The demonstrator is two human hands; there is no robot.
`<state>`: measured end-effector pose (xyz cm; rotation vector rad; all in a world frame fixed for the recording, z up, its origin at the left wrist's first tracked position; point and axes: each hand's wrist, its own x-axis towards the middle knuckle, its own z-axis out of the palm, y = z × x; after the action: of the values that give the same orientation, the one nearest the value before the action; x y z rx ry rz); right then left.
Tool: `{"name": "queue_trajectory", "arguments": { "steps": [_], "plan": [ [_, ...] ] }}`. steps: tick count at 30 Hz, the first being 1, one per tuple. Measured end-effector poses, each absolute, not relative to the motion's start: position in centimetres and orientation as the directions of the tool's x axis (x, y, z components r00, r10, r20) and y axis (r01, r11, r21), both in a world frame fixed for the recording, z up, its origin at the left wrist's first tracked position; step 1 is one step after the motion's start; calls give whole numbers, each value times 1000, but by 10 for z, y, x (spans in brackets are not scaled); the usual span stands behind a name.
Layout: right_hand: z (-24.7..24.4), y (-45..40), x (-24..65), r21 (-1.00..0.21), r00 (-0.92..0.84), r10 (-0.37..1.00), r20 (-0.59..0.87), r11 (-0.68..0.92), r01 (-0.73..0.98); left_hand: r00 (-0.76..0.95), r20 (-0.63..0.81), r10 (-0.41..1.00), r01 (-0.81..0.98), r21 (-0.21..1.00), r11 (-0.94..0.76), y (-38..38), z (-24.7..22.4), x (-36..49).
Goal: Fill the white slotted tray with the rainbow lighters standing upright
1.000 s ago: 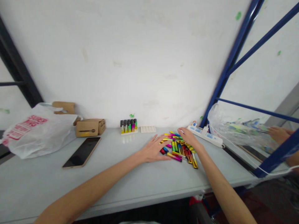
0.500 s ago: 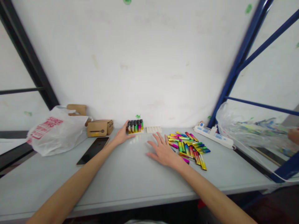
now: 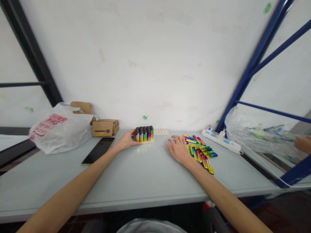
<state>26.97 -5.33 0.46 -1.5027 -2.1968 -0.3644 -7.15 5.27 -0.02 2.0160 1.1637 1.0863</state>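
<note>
I count two trays [image 3: 161,131], one power strip [image 3: 225,143], two boxes [image 3: 103,128] (apparently).

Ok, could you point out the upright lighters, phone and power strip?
Upright lighters [image 3: 145,136]: head view, front row's middle.
Phone [image 3: 98,150]: head view, dark screen.
Power strip [image 3: 223,141]: head view, top face, around mid-length.

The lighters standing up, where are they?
In the head view, the upright lighters are slightly left of centre, between the left hand and the flat white tray.

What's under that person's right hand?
Shiny, colourful pieces show around the edges of the right hand, and more lie spread to its right. Whatever is directly beneath it is covered, so I can't tell.
</note>
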Motion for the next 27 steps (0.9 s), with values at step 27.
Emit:
{"name": "queue_trajectory", "arguments": {
  "steps": [27],
  "plan": [
    [30, -25, 229, -685, -5, 749, 662, 608, 401, 378, 392, 839, -56, 914, -402, 7, 28, 31]
  ]
}}
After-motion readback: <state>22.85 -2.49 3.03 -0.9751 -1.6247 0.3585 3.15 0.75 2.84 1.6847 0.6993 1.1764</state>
